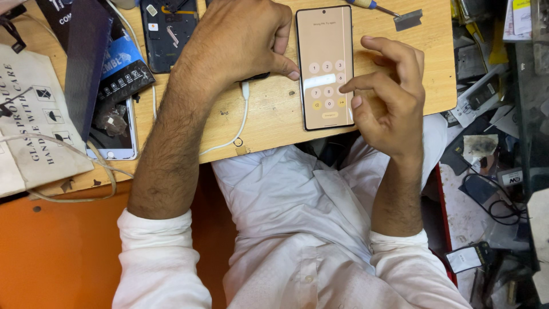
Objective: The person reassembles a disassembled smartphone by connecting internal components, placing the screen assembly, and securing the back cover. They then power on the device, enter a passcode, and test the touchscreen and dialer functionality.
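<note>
The top edge of the view is cutting off a dismantled phone (pixel 168 31) and a screwdriver (pixel 372 6), and the left hand (pixel 240 40) is hiding whatever the white cable (pixel 243 117) is plugging into, so that link cannot be made out. A second phone with a white frame (pixel 114 134) is lying half under dark boxes (pixel 86 51) at the left.

The phone (pixel 325 67) is lying flat on the wooden board (pixel 274 114), screen up, showing a pale beige keypad with round number keys; glare is washing out the middle row.

The left hand is resting curled beside the phone's left edge, thumb tip pressing against that edge, steadying rather than gripping it. The right hand (pixel 389 97) is hovering over the phone's right side, fingers bent and holding nothing, its index finger (pixel 349 87) touching the screen near the right-hand keys.
</note>
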